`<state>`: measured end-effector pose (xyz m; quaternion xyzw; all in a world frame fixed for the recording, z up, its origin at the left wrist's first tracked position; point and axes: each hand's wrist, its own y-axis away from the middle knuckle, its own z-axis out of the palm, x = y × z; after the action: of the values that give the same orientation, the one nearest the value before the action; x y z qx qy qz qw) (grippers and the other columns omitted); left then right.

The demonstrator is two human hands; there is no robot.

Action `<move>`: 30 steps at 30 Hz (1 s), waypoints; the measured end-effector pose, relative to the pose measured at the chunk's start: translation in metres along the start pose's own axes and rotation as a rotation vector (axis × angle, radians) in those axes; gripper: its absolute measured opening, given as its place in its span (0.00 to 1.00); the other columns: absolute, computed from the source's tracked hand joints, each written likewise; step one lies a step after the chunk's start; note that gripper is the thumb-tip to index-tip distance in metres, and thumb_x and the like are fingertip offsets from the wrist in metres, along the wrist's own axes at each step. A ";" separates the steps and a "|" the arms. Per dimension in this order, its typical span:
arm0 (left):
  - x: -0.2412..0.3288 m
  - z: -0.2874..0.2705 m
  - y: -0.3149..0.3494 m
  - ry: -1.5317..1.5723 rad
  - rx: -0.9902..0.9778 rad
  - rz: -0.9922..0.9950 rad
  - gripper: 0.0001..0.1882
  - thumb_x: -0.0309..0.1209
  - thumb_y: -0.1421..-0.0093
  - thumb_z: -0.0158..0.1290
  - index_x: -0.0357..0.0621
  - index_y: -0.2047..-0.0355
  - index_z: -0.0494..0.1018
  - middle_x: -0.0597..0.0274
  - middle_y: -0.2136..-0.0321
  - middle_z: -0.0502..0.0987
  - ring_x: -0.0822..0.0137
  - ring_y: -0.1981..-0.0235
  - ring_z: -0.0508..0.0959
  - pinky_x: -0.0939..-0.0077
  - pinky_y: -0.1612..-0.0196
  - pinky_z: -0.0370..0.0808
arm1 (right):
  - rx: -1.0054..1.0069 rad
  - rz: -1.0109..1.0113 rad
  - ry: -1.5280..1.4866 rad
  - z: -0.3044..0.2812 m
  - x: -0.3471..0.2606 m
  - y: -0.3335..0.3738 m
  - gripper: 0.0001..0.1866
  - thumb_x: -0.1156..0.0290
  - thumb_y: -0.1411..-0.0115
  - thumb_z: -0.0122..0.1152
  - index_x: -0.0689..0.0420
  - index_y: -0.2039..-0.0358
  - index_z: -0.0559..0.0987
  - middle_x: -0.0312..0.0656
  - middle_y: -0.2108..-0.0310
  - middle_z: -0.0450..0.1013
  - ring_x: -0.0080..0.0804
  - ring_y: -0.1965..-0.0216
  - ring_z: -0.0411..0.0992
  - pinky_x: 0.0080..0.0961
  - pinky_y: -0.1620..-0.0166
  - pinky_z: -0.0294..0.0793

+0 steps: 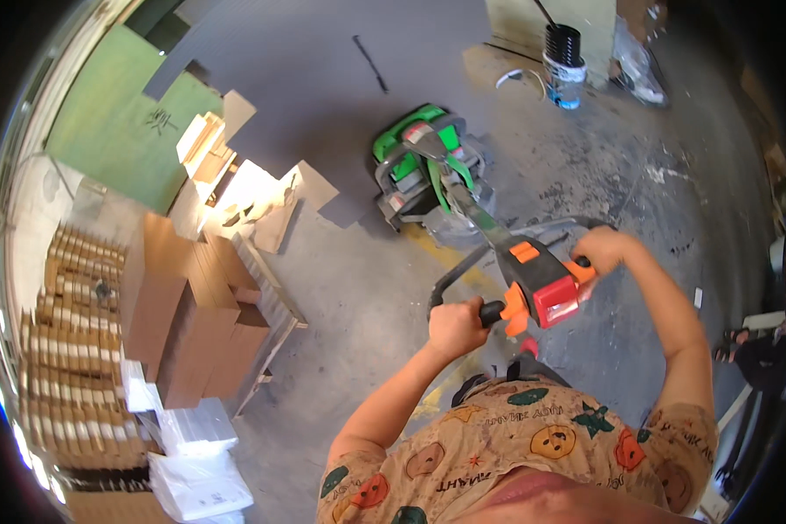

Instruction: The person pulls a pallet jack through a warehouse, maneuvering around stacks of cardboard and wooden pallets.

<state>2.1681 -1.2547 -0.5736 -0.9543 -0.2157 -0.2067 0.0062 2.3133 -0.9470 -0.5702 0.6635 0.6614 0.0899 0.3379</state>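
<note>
Both my hands grip the handle of a green and black electric pallet truck (pixel 428 144), which stands in front of me on the concrete floor. My left hand (pixel 457 329) is closed around the left black grip, beside an orange thumb lever (pixel 515 307). My right hand (pixel 604 249) wraps the opposite side, next to a second orange lever (pixel 582 267). Between them sits the control head (pixel 555 301), black with a red end and orange buttons. A dark tiller arm (pixel 476 208) slopes from it down to the green body. Both palms are hidden.
Brown cardboard boxes (pixel 210 314) stand on a wooden pallet at left, with stacked cardboard pieces (pixel 74 349) and white plastic-wrapped packs (pixel 199 485) nearby. A green board (pixel 118 113) lies beyond. A bucket (pixel 565 83) stands far right; dark items (pixel 760 358) lie at the right edge.
</note>
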 end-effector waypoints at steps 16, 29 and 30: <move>0.014 0.035 0.016 0.060 -0.072 0.084 0.14 0.41 0.55 0.60 0.45 0.74 0.73 0.58 0.82 0.77 0.53 0.79 0.78 0.60 0.77 0.72 | -0.008 0.097 -0.116 0.040 -0.001 0.035 0.30 0.47 0.66 0.74 0.54 0.66 0.81 0.48 0.70 0.77 0.49 0.66 0.75 0.38 0.64 0.72; 0.017 0.020 0.029 0.064 -0.130 0.002 0.13 0.39 0.58 0.58 0.46 0.74 0.74 0.56 0.83 0.76 0.52 0.79 0.78 0.58 0.76 0.72 | 0.124 0.012 -0.160 0.053 -0.010 0.044 0.29 0.53 0.71 0.76 0.59 0.71 0.80 0.52 0.74 0.75 0.54 0.67 0.73 0.41 0.65 0.71; 0.016 0.017 0.028 0.071 -0.125 0.018 0.13 0.39 0.59 0.57 0.47 0.74 0.74 0.56 0.83 0.76 0.51 0.79 0.78 0.58 0.76 0.72 | 0.117 0.055 -0.168 0.047 -0.015 0.047 0.28 0.54 0.71 0.77 0.59 0.72 0.79 0.53 0.74 0.74 0.55 0.67 0.73 0.41 0.65 0.71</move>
<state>2.1997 -1.2719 -0.5806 -0.9467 -0.1936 -0.2535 -0.0439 2.3770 -0.9715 -0.5740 0.7053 0.6165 0.0045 0.3501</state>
